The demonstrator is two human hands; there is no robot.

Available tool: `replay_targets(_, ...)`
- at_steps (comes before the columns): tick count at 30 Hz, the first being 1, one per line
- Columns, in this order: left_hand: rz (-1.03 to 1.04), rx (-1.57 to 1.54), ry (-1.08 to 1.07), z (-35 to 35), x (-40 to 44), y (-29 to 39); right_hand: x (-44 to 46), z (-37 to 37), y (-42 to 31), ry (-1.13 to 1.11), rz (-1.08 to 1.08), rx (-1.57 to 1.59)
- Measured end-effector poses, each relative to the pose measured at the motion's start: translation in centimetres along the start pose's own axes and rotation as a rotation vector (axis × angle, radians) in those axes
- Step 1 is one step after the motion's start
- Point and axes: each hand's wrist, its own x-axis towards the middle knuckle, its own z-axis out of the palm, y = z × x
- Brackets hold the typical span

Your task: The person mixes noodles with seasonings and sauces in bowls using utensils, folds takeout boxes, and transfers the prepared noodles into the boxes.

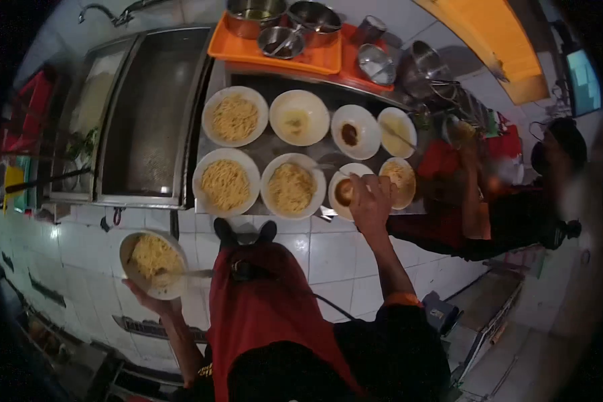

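Observation:
My left hand [155, 301] supports a white bowl [128, 253] of yellow noodles [153, 257] from below, away from the counter. A utensil with a long handle [197, 273] rests in those noodles. My right hand [370, 203] is closed over the right side of a small white bowl [337, 206] holding brown sauce [344, 192]. Whether its fingers pinch the rim or a utensil is hidden. Just left of that bowl stands a bowl of noodles [292, 188], and on its right is another bowl with pale food [398, 182].
More bowls line the steel counter: noodles [234, 118], pale liquid [301, 119], dark sauce [349, 134] and a yellowish liquid [396, 134]. An orange tray [224, 48] with metal pots stands behind. At left is a steel basin [153, 107]. A co-worker [516, 214] works at right.

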Motion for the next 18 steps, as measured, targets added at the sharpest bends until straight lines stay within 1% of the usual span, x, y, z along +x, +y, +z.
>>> replay_targets(2, 0.019, 0.012, 0.128, 0.9, -0.9, -0.1, 1.5, -0.7, 5.1, 0.067, 0.206, -0.224)
replay_targets(4, 0.133, 0.028, 0.282, -1.5, -1.1, -0.1, -2.9, 10.8, 20.1, -0.239, 0.469, -0.199)
replay_targets(5, 0.154, -0.072, 0.142, -4.9, -0.8, -0.2, -2.4, 12.4, 22.4, -0.267, 0.488, -0.186)
replay_targets(6, 0.166, -0.064, 0.226, -3.6, -1.5, 0.4, -2.3, 12.9, 23.0, -0.191, 0.442, -0.140)
replay_targets(8, 0.212, -0.086, 0.117, -4.5, -1.7, 1.5, -2.5, 14.5, 23.7, -0.073, 0.314, -0.017)
replay_targets(9, 0.229, -0.134, 0.165, -5.0, -1.8, 2.2, -2.4, 14.3, 23.6, -0.076, 0.201, 0.047)
replay_targets(10, 0.250, -0.188, 0.213, -5.9, -1.8, 2.9, -2.1, 14.5, 23.2, -0.168, 0.276, -0.020)
replay_targets(11, 0.250, -0.201, 0.167, -7.6, -1.7, 3.8, -2.1, 15.1, 25.0, -0.362, 0.138, -0.197)
replay_targets(12, 0.304, -0.213, 0.190, -9.4, -1.7, 4.7, -1.2, 14.6, 24.3, -0.447, 0.288, -0.381)
replay_targets(13, 0.314, -0.201, 0.195, -11.1, -1.5, 5.6, -3.1, 15.7, 25.7, -0.091, 0.043, -0.205)
replay_targets(14, 0.322, -0.191, 0.197, -12.5, -1.3, 6.7, -0.4, 12.2, 20.6, -0.120, 0.339, -0.173)
replay_targets(15, 0.361, -0.197, 0.314, -12.6, -1.3, 8.3, 1.0, 11.7, 18.4, 0.010, 0.396, 0.035)
replay_targets(16, 0.406, -0.218, 0.318, -13.6, -1.0, 10.0, 3.7, 10.2, 14.5, 0.136, 0.454, 0.243)
replay_targets(17, 0.410, -0.203, 0.308, -15.1, -0.8, 11.7, 6.5, 8.9, 10.1, 0.186, 0.461, 0.325)
replay_targets(18, 0.405, -0.183, 0.299, -17.0, -0.9, 13.3, 9.3, 5.1, 2.1, 0.229, 0.473, 0.401)
